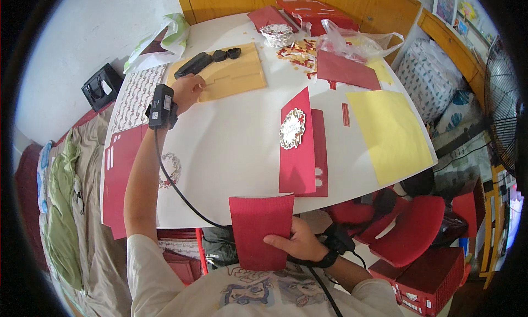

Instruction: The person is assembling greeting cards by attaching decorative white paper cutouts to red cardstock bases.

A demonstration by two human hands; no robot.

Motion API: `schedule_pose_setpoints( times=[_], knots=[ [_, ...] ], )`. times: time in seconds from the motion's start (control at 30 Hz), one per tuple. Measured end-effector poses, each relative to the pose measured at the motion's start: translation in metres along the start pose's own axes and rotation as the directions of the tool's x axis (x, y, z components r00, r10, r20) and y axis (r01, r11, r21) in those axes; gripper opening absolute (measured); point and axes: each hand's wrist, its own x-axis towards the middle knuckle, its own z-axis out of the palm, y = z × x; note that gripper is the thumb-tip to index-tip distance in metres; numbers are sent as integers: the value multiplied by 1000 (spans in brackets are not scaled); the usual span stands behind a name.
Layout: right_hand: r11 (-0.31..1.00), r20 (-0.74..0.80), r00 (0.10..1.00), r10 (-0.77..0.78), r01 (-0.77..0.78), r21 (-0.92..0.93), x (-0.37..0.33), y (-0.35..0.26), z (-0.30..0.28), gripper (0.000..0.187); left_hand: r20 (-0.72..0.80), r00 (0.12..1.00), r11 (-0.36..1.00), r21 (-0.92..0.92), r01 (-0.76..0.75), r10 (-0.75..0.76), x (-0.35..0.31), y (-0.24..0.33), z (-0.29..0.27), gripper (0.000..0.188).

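Observation:
My right hand (301,241) grips a red textured card (261,231) by its right edge, near my body, with the thumb lying across its front. My left hand (190,90) reaches to the far left, at the near corner of a gold paper sheet (242,69). Its fingers are curled, and what is under them is hidden. Just beyond that hand, a long black case (192,65) and small dark pieces (225,54) lie on the gold sheet. A red folded card (297,168) with a wreath cutout (292,128) stands partly open at centre right.
On the white table (231,141) are a yellow sheet (391,135), a small red strip (345,114), stacked wreath cutouts (276,35), gold and red scraps (297,55), a clear plastic bag (352,42) and a red box (316,14). A red chair (410,229) and a fan (503,102) stand right.

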Motion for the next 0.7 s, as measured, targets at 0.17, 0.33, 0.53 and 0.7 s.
schedule_pose_setpoints(
  times=[0.17,0.33,0.53,0.7],
  knots=[
    [999,-12,1000,-9,9,-36,0,1,0,38,34,999,1000,-12,-15,15,-2,4,-6,9],
    [1000,2,1000,7,-7,-29,0,-3,1,39,10,999,997,-72,-39,40,-6,0,-9,10],
    [1000,-18,1000,2,-2,-27,-1,-1,2,40,-17,999,994,-100,-45,44,-7,-2,-7,7],
    [1000,-15,1000,20,-20,-13,-2,-1,2,40,-31,999,996,-77,-35,32,-9,-2,-7,6]
  ],
)
